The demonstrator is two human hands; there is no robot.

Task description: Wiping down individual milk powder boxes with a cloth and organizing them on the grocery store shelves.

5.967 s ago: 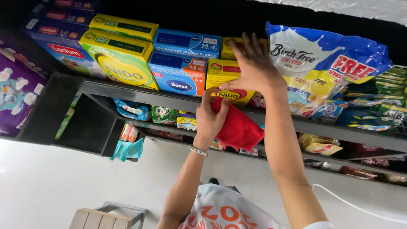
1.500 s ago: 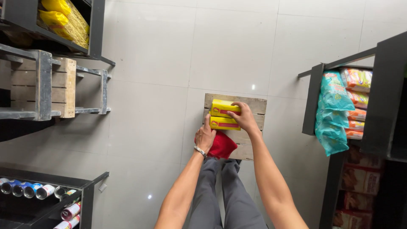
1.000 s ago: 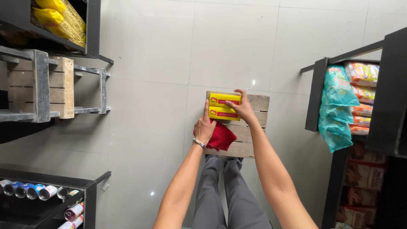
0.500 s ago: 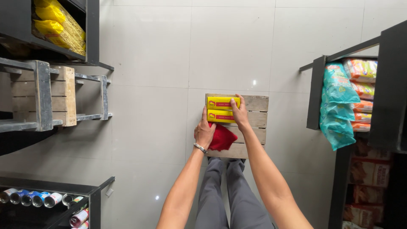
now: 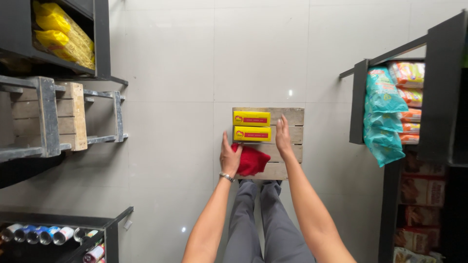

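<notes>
Pale tiled floor (image 5: 185, 73) between dark metal shelf racks, seen from straight above. Low wooden slatted crate (image 5: 287, 146) sits on the floor in front of the person's grey-trousered legs (image 5: 263, 219). Two flat yellow cardboard boxes (image 5: 251, 125) with red labels lie side by side at the crate's far left corner, touching each other. Left hand (image 5: 229, 157) grips a crumpled red cloth (image 5: 251, 160) at the crate's left edge, just beside the nearer box. Right hand (image 5: 283, 136) is open, fingers straight, empty, resting just beside the boxes' right ends, contact unclear. Risks, judged: boxes sit close to the left edge, so a push from the right hand could slide them off onto the floor; cloth hangs partly over the near box's side, and dragging it could snag and shift that box.
</notes>
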